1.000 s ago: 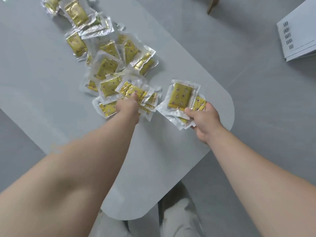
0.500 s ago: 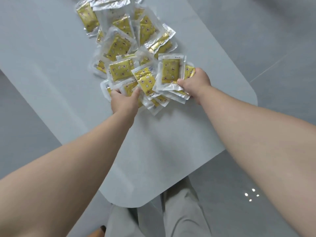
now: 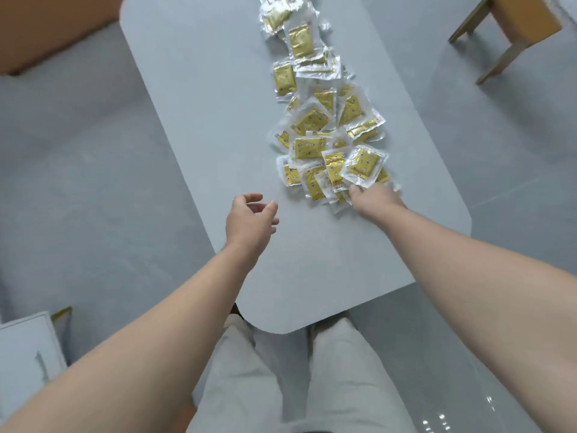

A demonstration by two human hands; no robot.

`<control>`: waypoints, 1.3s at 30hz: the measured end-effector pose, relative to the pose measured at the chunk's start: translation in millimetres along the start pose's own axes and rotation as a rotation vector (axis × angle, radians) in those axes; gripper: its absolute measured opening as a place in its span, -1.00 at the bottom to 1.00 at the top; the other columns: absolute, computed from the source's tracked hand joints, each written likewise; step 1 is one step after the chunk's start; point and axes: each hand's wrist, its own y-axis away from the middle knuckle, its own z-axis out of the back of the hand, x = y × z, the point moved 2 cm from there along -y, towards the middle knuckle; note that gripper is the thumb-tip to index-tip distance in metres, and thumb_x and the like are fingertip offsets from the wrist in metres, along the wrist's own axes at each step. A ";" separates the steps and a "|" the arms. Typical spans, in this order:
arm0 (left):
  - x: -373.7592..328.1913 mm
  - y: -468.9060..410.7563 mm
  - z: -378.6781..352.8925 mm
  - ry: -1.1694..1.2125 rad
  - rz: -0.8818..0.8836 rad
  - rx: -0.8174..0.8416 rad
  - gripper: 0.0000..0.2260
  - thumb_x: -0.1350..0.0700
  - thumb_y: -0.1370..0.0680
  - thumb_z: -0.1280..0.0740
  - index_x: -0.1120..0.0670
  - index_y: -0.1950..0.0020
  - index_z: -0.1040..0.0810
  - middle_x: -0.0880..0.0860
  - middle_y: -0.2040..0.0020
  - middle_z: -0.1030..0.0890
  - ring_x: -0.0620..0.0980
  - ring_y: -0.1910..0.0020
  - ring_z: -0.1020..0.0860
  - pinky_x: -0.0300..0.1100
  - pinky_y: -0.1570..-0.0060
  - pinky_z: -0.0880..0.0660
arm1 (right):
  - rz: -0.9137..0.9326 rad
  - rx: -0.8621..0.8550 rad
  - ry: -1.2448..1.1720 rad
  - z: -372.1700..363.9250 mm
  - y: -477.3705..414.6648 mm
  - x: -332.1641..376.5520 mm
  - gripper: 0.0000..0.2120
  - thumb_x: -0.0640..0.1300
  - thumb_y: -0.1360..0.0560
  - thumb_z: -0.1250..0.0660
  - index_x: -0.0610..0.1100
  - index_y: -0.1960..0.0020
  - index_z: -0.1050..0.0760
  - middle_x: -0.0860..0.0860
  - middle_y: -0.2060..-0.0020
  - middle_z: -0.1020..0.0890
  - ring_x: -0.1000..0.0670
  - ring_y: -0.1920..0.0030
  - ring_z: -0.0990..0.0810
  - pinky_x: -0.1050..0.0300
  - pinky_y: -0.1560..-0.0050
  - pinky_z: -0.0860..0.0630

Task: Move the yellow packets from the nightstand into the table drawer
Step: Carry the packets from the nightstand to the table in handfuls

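Several yellow packets in clear wrappers [image 3: 315,126] lie in a long heap on the grey rounded table [image 3: 203,120]. My right hand [image 3: 373,197] is at the near end of the heap and grips a small stack of packets [image 3: 363,165] fanned out above its fingers. My left hand [image 3: 249,220] hovers over bare tabletop to the left of the heap, fingers loosely curled, holding nothing. No drawer is visible.
A wooden chair [image 3: 512,29] stands at the far right. A brown piece of furniture [image 3: 46,29] fills the far left corner. A white cabinet corner [image 3: 28,354] shows at the lower left. My legs are under the table's near edge.
My left hand let go of the packets and pulled back to the left, now empty. The right hand still grips its stack at the heap's near end. The view shifted.
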 end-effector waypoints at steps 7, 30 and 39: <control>-0.5 82.3 157.7 0.154 -0.007 0.030 -0.79 0.12 -0.62 -0.35 0.13 -0.22 -0.45 0.14 -0.10 -0.60 0.02 0.21 -0.68 -0.09 0.15 -0.66 | 0.240 0.131 -0.180 -45.4 193.4 87.0 -0.44 0.19 -0.66 -0.01 -0.24 -0.13 -0.57 -0.21 -0.04 -0.69 -0.23 0.03 -0.68 0.02 0.12 -0.50; 326.4 147.3 719.3 0.814 0.166 -0.508 -0.86 0.22 -0.61 -0.32 0.18 -0.16 -0.49 0.13 0.03 -0.59 0.03 0.27 -0.60 -0.15 0.28 -0.56 | 0.673 0.446 0.253 -497.7 577.0 403.2 -0.60 0.13 -0.68 -0.08 -0.14 -0.08 -0.55 -0.08 0.01 -0.66 -0.06 0.17 -0.65 0.05 0.11 -0.54; 449.8 104.5 902.5 1.029 0.344 -0.757 -0.97 0.23 -0.62 -0.31 0.15 -0.04 -0.48 0.13 0.10 -0.58 0.04 0.30 -0.59 -0.15 0.31 -0.53 | 0.733 0.602 0.513 -693.5 644.7 541.5 -0.62 0.05 -0.67 -0.12 -0.23 -0.16 -0.53 -0.09 0.11 -0.60 -0.08 0.22 -0.57 0.10 0.23 -0.46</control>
